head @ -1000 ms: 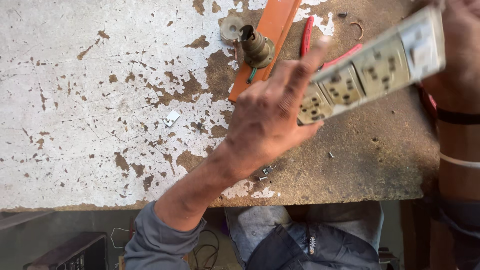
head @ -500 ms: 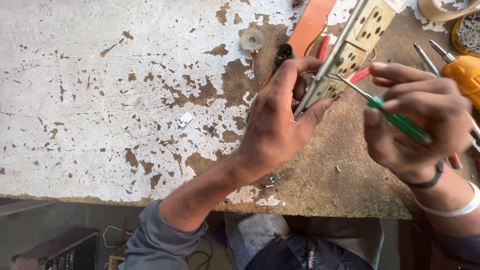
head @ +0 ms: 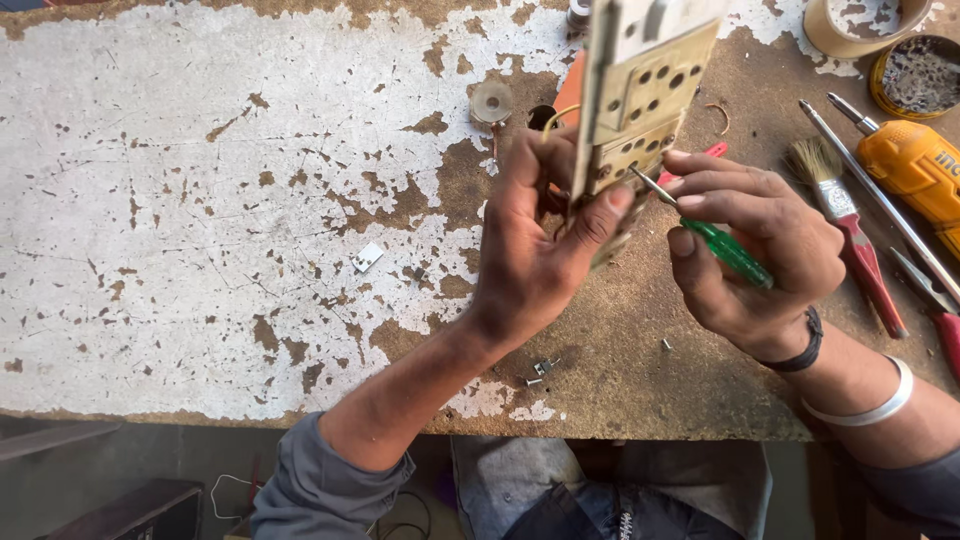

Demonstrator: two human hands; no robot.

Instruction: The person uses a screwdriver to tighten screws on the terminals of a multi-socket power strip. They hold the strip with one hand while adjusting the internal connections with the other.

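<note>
- Half a second ago we held the long beige plastic socket strip with rows of round holes (head: 640,100) tilted, its far end leaning up and to the right; now it stands nearly upright in view, long axis running from our palm straight away toward the top edge, holed face turned to the right hand.
- Our left hand (head: 535,250) grips the strip's near end, fingers (head: 600,215) closed round it, thumb pressed on the front edge.
- Our right hand (head: 760,250) has come closer: it was apart from the strip before, and now sits just right of it, fingers closed on the green-handled screwdriver (head: 725,250).
- The screwdriver's shaft points up-left, its tip touching the strip's lower holed face just above the left thumb.
- Right of the right-hand fingers, on the worn wooden bench with flaking white paint (head: 200,220), lie a red-handled paintbrush (head: 850,220) and an orange power drill (head: 915,165).
- Small loose screws (head: 540,372) lie on the bench below the left wrist.
</note>
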